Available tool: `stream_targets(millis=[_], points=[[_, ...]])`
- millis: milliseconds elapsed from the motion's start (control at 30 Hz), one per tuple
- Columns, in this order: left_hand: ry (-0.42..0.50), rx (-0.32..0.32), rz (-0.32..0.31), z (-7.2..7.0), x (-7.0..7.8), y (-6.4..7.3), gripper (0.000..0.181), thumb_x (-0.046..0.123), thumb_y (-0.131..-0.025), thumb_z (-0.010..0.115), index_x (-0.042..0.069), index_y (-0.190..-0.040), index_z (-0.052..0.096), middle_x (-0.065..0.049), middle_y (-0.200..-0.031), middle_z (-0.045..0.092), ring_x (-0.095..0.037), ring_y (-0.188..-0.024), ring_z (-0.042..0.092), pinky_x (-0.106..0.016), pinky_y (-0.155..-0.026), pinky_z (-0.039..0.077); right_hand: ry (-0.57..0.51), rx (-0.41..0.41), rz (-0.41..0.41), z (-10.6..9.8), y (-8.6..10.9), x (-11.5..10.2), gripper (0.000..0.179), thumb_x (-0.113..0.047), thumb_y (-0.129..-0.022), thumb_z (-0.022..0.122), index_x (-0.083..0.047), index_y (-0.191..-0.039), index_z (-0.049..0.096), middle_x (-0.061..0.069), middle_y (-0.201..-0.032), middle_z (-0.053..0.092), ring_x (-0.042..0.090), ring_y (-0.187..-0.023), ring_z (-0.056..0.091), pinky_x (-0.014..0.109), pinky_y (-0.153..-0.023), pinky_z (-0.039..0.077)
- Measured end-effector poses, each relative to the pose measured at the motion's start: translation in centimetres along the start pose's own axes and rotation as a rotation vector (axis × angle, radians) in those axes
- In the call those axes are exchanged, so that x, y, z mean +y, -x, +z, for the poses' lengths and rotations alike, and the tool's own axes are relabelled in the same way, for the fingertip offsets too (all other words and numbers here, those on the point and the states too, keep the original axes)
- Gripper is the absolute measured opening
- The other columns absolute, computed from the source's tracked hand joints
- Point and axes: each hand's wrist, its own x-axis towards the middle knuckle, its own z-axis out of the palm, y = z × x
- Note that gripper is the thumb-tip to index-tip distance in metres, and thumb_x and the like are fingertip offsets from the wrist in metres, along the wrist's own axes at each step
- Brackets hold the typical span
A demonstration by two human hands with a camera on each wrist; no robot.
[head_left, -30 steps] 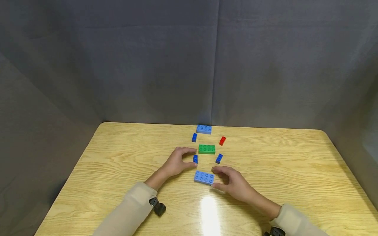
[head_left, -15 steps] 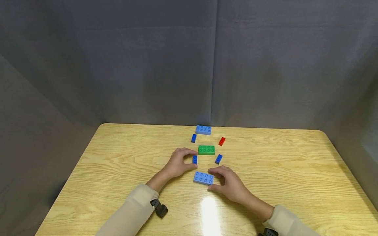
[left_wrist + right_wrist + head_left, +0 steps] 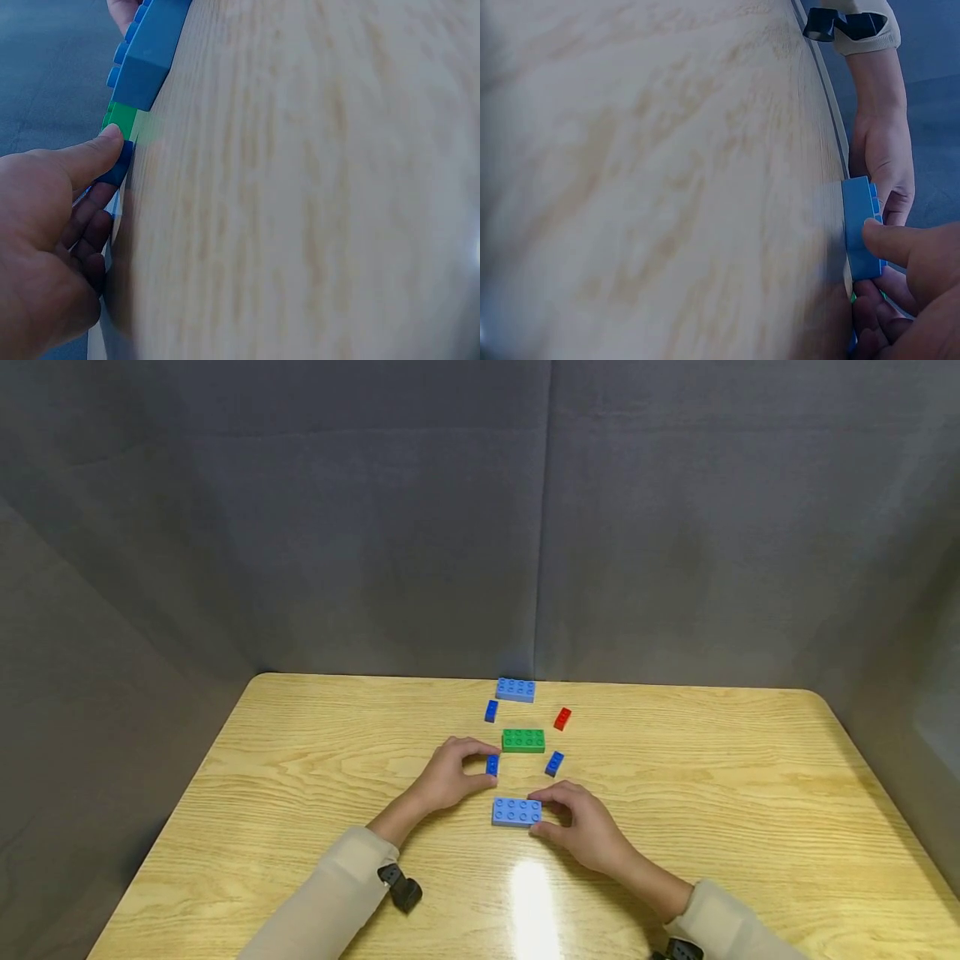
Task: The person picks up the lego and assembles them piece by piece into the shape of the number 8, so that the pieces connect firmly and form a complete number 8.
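Left hand [image 3: 447,775] pinching a small dark-blue brick [image 3: 492,765]; right hand [image 3: 587,828] gripping a light-blue brick [image 3: 516,812], farther from the rear edge of the surface [image 3: 697,777] than a green brick [image 3: 522,741].

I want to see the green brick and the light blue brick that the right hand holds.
Green eight-stud brick [image 3: 522,740]: head view, its studded top.
Light blue eight-stud brick [image 3: 515,811]: head view, its studded top.

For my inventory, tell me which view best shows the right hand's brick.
The head view: all eight studs of the light blue brick show. The left wrist view crops it; the right wrist view shows its side, partly covered.
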Motion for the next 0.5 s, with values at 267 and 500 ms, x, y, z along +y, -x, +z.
stream_targets(millis=[267,500], points=[[0.027,-0.01,-0.003,-0.18,0.08,0.11,0.036,0.019,-0.083,0.072,0.015,-0.118,0.065,0.002,-0.118,0.062,-0.017,-0.108,0.05,-0.038,-0.096,0.04,0.0,0.0,0.01,-0.06,-0.1,-0.19,0.031,-0.017,-0.077,0.078,-0.019,-0.106,0.068,-0.012,-0.1,0.062,0.009,-0.097,0.057,0.035,-0.087,0.047],[0.073,-0.015,-0.017,-0.55,0.27,0.54,0.034,0.019,-0.086,0.069,0.013,-0.119,0.064,0.001,-0.118,0.061,-0.019,-0.112,0.05,-0.039,-0.098,0.039,0.005,0.001,0.002,0.01,-0.1,-0.07,0.029,-0.016,-0.077,0.078,-0.02,-0.104,0.068,-0.011,-0.099,0.062,0.011,-0.096,0.057,0.035,-0.086,0.047]])
